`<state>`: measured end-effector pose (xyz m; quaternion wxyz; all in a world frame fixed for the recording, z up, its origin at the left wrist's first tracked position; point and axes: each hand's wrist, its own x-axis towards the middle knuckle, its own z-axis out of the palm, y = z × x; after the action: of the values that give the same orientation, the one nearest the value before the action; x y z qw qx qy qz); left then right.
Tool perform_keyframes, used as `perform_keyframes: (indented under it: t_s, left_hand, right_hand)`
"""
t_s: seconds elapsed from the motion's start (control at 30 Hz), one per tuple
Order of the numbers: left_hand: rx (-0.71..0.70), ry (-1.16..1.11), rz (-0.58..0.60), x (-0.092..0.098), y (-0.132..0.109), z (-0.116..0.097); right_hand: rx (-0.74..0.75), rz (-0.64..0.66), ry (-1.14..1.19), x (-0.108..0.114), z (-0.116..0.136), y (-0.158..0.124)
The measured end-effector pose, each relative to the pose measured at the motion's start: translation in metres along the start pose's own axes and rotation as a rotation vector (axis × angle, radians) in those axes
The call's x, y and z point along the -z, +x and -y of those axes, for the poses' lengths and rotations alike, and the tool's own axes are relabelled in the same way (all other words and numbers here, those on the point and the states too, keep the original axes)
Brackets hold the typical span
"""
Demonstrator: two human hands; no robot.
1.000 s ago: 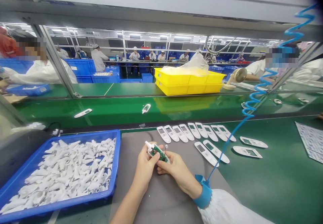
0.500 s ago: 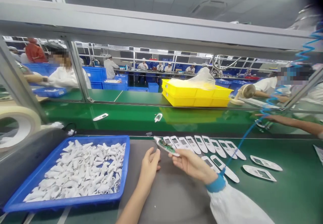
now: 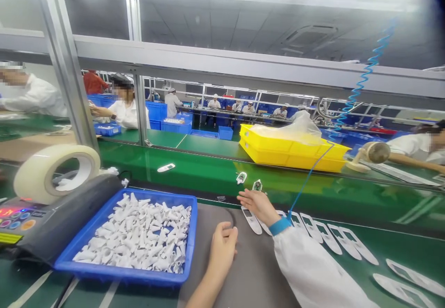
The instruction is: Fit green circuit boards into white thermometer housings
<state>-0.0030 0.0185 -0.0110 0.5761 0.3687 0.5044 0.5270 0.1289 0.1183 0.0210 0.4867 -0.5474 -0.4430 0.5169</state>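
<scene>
My right hand [image 3: 257,205] reaches forward to the near edge of the green conveyor belt [image 3: 194,171], fingers stretched out and empty. Just past its fingertips a small assembled piece [image 3: 257,185] lies on the belt, with a similar piece [image 3: 241,177] to its left. My left hand [image 3: 222,248] rests on the grey mat [image 3: 250,275] with loosely bent fingers and holds nothing. A blue wrist strap [image 3: 280,225] with a coiled blue cord sits on my right wrist. A row of white shell halves [image 3: 320,231] lies beside my right forearm.
A blue tray [image 3: 121,272] of several white plastic caps stands at left, beside a tape dispenser [image 3: 52,173]. Yellow bins [image 3: 292,155] and a small fan [image 3: 373,153] stand beyond the belt. Other people work on the far side and at right.
My right hand carried the green circuit board piece forward and let it go on the belt. My left hand released it and dropped to the mat. The view tilted upward.
</scene>
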Motion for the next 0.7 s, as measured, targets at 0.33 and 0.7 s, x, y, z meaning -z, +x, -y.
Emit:
perform_keyframes:
  t_s: [0.33,0.7]
  left_hand:
    - [-0.012,-0.005,-0.051,0.003,0.007,0.0]
    - [0.019,0.033,0.011,0.003,0.004,-0.006]
  right_hand:
    - [0.4,0.047,-0.444,-0.037,-0.048,-0.061]
    - [0.499,0.022,-0.596,-0.033,-0.054,-0.061]
